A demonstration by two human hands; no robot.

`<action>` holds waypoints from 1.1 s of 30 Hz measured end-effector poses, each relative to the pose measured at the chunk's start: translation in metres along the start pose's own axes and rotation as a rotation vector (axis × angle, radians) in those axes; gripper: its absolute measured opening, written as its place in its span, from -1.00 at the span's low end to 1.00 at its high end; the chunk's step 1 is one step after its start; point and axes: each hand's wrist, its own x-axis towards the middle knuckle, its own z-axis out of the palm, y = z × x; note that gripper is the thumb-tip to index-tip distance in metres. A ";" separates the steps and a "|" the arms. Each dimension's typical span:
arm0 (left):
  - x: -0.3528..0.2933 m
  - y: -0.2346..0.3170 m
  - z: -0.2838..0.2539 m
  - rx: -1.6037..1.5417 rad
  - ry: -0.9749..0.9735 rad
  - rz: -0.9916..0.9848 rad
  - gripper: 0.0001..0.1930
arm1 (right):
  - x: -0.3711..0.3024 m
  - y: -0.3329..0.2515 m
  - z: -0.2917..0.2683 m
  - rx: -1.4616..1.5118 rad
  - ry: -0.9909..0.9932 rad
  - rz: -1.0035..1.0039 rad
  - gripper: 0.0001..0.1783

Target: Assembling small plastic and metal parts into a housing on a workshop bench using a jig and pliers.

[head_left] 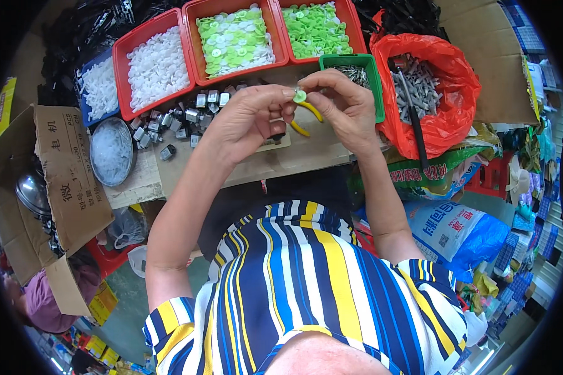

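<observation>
A small round light-green plastic piece (299,96) is held up between my two hands, above the near edge of the worktable. My left hand (249,119) is closed, with thumb and forefinger pinching at the piece's left side. On the other side, the thumb and forefinger of my right hand (348,111) press against it. Whether something smaller sits within the pinch is hidden. Just below my fingers lies a tool with curved yellow handles (309,111), probably pliers, partly covered by my hands. Small metal-cased motors (194,115) are heaped left of my left hand.
Red trays hold white pieces (159,72), green and white pieces (234,44) and green pieces (316,31). A green tray (380,94) of metal parts and a red bag (460,81) of grey parts stand right. Left are a metal bowl (112,152) and cardboard box (72,169).
</observation>
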 end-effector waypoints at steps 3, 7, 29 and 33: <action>-0.003 -0.005 -0.001 -0.054 0.007 -0.055 -0.83 | 0.000 0.003 0.001 0.151 -0.064 -0.038 -0.84; -0.010 -0.010 -0.003 0.001 -0.040 -0.034 -0.83 | 0.002 0.001 -0.003 0.063 -0.153 -0.065 -0.86; -0.034 -0.032 -0.008 0.305 0.196 0.498 -0.70 | -0.009 -0.024 0.033 -0.168 -0.082 -0.064 -0.90; -0.034 -0.036 -0.006 0.276 0.171 0.500 -0.70 | -0.015 -0.020 0.033 -0.109 -0.037 -0.043 -0.90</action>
